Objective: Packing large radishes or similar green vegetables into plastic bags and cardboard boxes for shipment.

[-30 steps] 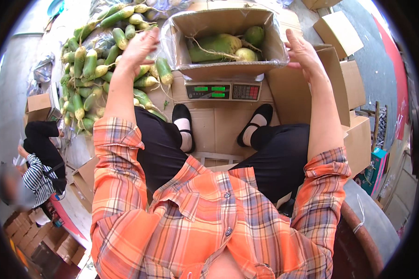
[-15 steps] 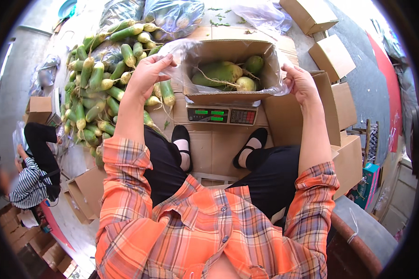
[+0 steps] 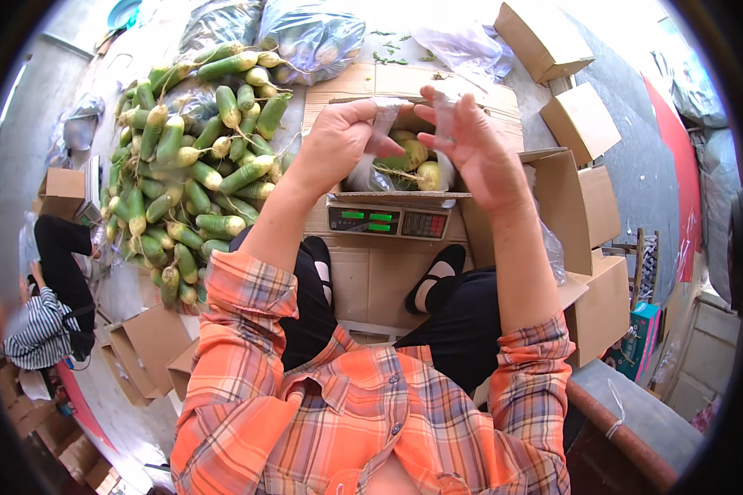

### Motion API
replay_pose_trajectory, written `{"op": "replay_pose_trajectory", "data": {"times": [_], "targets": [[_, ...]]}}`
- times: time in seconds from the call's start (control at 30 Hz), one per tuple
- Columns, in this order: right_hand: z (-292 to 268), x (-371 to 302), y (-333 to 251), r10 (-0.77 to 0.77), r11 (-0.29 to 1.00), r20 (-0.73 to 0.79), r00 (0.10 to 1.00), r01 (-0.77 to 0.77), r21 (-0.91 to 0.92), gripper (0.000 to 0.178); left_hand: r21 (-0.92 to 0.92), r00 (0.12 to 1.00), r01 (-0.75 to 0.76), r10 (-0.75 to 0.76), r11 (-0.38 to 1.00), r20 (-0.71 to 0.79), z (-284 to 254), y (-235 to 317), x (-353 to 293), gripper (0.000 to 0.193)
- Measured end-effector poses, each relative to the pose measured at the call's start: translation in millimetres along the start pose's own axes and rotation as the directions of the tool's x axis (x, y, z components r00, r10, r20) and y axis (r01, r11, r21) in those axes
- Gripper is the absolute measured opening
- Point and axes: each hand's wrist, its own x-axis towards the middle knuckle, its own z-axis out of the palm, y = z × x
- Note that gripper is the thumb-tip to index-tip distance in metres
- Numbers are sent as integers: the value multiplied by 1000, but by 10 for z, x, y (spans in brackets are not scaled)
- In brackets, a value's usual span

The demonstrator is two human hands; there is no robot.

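Both hands are over a cardboard box [image 3: 388, 198] on a digital scale [image 3: 388, 221]. Green-and-white radishes [image 3: 429, 175] lie inside it, in a clear plastic bag [image 3: 361, 175] lining the box. My left hand [image 3: 343, 140] is closed on the bag's left side, pulling the film up and inward. At the opposite side, my right hand [image 3: 480, 153] has film drawn up across its fingers, some of which are spread; its grip is partly hidden. The hands stand a short gap apart, covering part of the box and the radishes.
A large heap of radishes [image 3: 194, 177] lies to the left, with filled plastic bags [image 3: 312, 37] behind it. Open cardboard boxes [image 3: 565, 202] stand on the right. Flattened cardboard [image 3: 371, 272] covers the floor by my feet. A person in a striped top [image 3: 45, 330] sits at far left.
Both hands have moved inward over the box from its two sides, drawing the bag's edges toward each other. The bag's mouth was held wide before.
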Motion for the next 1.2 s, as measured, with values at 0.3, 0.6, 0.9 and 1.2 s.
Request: {"op": "replay_pose_trajectory", "data": {"times": [0.3,0.6,0.9,1.2], "targets": [[200,80,179,-47,951,100,994,75,-300,59,-388,981,193,-180,901,71,167,-43,41,16],[31,174,192,108,936,142,984,-52,-349,52,625,994,-111,88,772,68,133,43,5,16],[-471,178,391,236,710,-87,968,-233,-664,18,643,979,53,87,764,-184,-244,-512,368,21],[-552,143,243,342,579,-286,895,-441,-686,13,967,965,244,-118,69,-234,114,-700,514,17]]}}
